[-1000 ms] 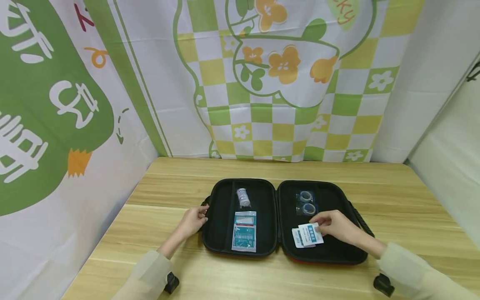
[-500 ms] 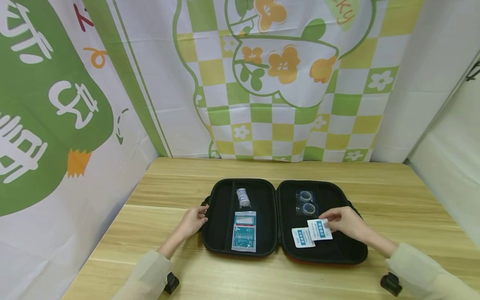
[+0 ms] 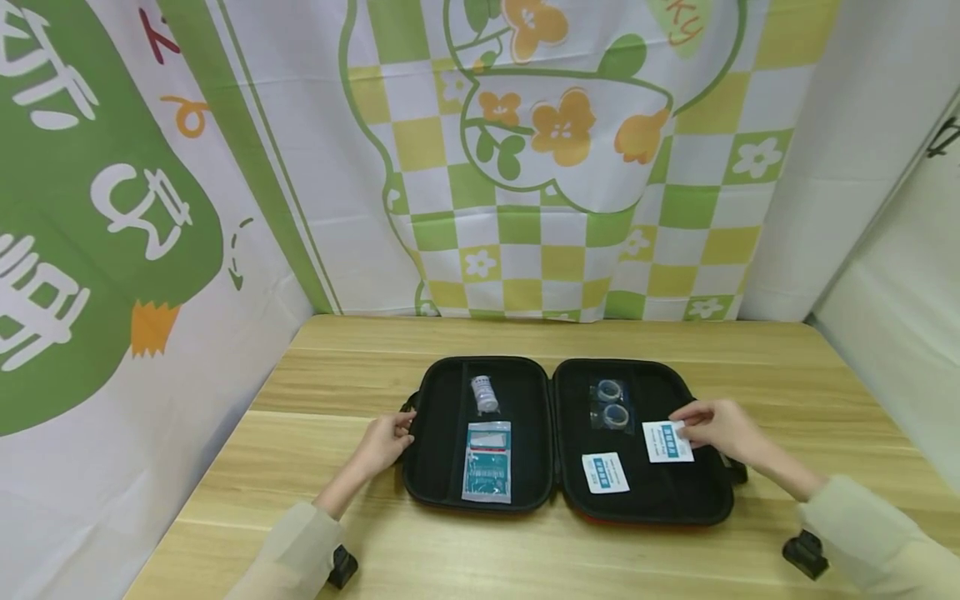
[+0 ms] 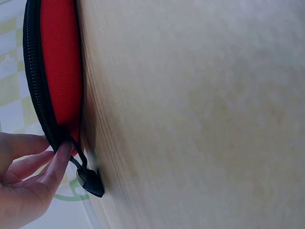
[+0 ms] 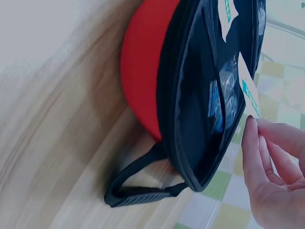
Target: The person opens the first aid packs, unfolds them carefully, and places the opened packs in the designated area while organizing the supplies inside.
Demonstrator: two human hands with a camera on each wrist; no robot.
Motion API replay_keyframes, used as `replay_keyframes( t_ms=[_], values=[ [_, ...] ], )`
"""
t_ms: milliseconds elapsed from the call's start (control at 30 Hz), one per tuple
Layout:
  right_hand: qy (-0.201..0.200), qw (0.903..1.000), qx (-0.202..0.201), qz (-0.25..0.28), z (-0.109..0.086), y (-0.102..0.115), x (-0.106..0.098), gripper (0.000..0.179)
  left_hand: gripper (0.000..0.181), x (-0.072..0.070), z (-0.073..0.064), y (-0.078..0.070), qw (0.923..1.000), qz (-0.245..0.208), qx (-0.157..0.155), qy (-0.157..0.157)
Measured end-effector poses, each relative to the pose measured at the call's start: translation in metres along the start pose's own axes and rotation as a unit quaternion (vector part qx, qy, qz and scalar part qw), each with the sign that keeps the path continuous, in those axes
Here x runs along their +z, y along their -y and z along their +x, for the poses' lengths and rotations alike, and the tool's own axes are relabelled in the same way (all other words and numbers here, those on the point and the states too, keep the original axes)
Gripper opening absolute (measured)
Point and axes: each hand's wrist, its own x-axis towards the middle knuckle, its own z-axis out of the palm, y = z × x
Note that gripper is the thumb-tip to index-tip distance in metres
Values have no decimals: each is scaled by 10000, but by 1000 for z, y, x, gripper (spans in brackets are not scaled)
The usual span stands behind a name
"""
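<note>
A black-lined case (image 3: 534,442) with a red shell (image 4: 59,62) lies open flat on the table. My left hand (image 3: 386,439) pinches the rim at its left side, beside the zipper pull (image 4: 89,182) in the left wrist view. Between right thumb and fingertips, my right hand (image 3: 726,433) holds a small white-and-blue sachet (image 3: 663,443) by its edge, raised over the right half. A second, similar sachet (image 3: 605,473) lies in that half, below two clear-wrapped tape rolls (image 3: 615,416). The left half holds a white wrapped roll (image 3: 484,395) and a teal-and-white packet (image 3: 487,477).
The wooden table (image 3: 360,350) extends around the case. A black carry handle (image 5: 143,193) sticks out from the case's right side. Patterned cloth (image 3: 525,233) hangs behind the table, and more cloth (image 3: 112,250) closes off the left side.
My right hand has carried the sachet rightward and slightly farther back, off the second sachet, which now shows whole. The left hand stays at the case's rim.
</note>
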Motion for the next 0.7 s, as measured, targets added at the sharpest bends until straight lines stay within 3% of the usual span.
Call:
replay_keyframes(
  t_ms=[233,700],
  values=[
    [57,9998,209,-55,0,-8,-9,21,36,0,-2,-16,9981,146,-581,-118],
    [-11,9992,348,-215,2,-16,-15,21,38,3,0,-10,9979,247,-600,-60]
  ],
)
